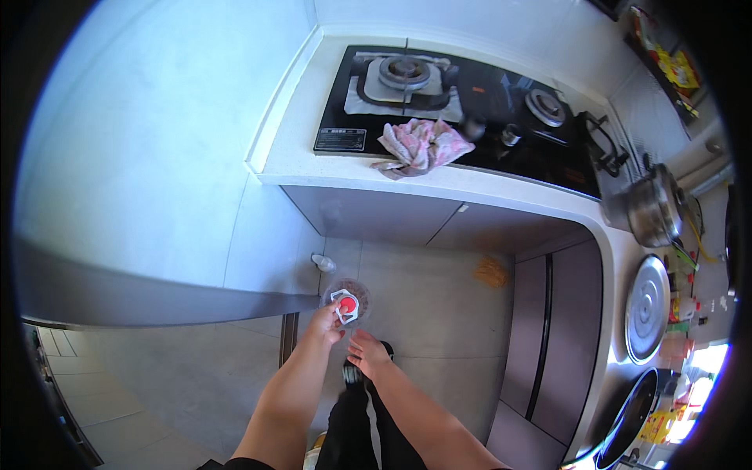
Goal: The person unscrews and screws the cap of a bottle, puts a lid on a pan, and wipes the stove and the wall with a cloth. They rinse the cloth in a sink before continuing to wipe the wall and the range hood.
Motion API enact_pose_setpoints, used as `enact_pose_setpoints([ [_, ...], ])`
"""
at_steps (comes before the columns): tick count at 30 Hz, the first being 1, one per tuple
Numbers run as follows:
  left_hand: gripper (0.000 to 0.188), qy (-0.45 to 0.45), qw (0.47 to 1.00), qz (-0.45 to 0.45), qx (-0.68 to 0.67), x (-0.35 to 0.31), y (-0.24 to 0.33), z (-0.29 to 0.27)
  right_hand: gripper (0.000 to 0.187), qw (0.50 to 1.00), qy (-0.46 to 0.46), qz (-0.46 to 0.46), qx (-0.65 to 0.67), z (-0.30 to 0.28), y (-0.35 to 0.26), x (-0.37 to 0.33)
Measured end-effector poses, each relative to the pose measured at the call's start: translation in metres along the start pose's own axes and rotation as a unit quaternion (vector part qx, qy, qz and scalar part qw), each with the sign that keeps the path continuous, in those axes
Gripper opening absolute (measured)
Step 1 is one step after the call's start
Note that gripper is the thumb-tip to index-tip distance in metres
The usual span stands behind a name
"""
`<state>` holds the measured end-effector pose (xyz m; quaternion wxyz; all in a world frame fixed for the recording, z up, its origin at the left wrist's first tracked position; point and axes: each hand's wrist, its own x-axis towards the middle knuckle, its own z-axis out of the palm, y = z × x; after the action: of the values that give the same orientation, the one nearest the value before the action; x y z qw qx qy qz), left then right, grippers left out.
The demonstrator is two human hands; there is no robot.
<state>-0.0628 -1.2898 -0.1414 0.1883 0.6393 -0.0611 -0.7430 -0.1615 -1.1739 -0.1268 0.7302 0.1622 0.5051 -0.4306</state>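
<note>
At frame centre, the left hand grips a white lid with a red middle — fingers closed on its edge, over the floor. The right hand hangs just below, fingers loosely open, empty. A pink cloth lies on the table above.

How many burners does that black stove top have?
2. One burner sits at the left of the black stove top, behind the pink cloth; the other burner is to the right, toward the steel pot. None looks hidden.
</note>
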Motion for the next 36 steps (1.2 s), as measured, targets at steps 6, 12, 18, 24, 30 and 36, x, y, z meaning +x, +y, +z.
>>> enact_pose_setpoints([
  [6, 0.019, 0.032, 0.997, -0.052, -0.042, 0.132, 0.007, -0.030, 0.053, 0.996, 0.064, 0.006, 0.061, 0.000, -0.014, 0.089],
  [12, 0.019, 0.005, 0.996, -0.042, -0.078, 0.186, 0.001, -0.039, 0.058, 0.990, 0.018, -0.029, 0.139, 0.020, -0.032, 0.146],
  [18, 0.023, -0.070, 0.993, -0.047, -0.086, 0.239, -0.006, -0.121, 0.060, 0.987, -0.046, -0.018, 0.153, 0.043, -0.019, 0.180],
  [24, 0.040, 0.010, 0.996, -0.060, -0.060, 0.144, 0.003, -0.066, 0.057, 0.989, -0.052, -0.033, 0.137, 0.043, -0.026, 0.141],
  [30, 0.053, -0.094, 0.992, 0.076, 0.019, -0.021, 0.048, 0.006, 0.056, 0.985, -0.124, -0.097, 0.074, 0.088, -0.086, 0.019],
  [36, 0.064, -0.160, 0.961, 0.203, 0.095, -0.149, 0.097, 0.080, 0.055, 0.955, -0.158, -0.250, 0.006, 0.124, -0.172, -0.118],
])
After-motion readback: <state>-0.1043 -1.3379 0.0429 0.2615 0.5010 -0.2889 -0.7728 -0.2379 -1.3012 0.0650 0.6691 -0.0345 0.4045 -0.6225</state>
